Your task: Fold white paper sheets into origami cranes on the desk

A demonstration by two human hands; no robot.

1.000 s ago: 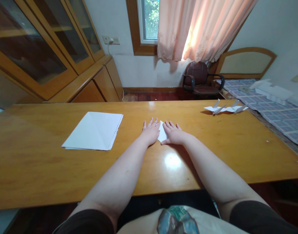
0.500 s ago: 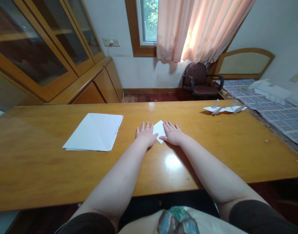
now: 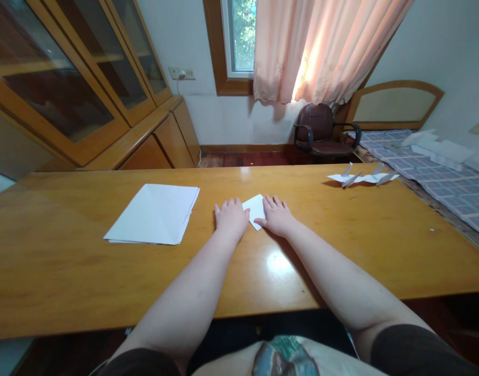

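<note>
A small folded piece of white paper (image 3: 255, 210) lies flat on the wooden table (image 3: 247, 282) between my hands. My right hand (image 3: 277, 215) rests palm down over the paper's right side, fingers stretched forward and thumb out across it. At the paper's left edge is my left hand (image 3: 230, 216), its thumb by the edge and its fingers apart, bent a little toward the tabletop. Part of the paper's right side is hidden under my right hand.
A stack of white paper sheets (image 3: 153, 214) lies to the left. Folded white paper figures (image 3: 360, 178) stand near the far right edge. Beyond the table are a brown armchair (image 3: 321, 130), a bed (image 3: 431, 167) and a glass-door cabinet (image 3: 106, 89).
My left hand has slid slightly left, uncovering more of the paper's left side. My right hand stays on the paper. The view has shifted a little.
</note>
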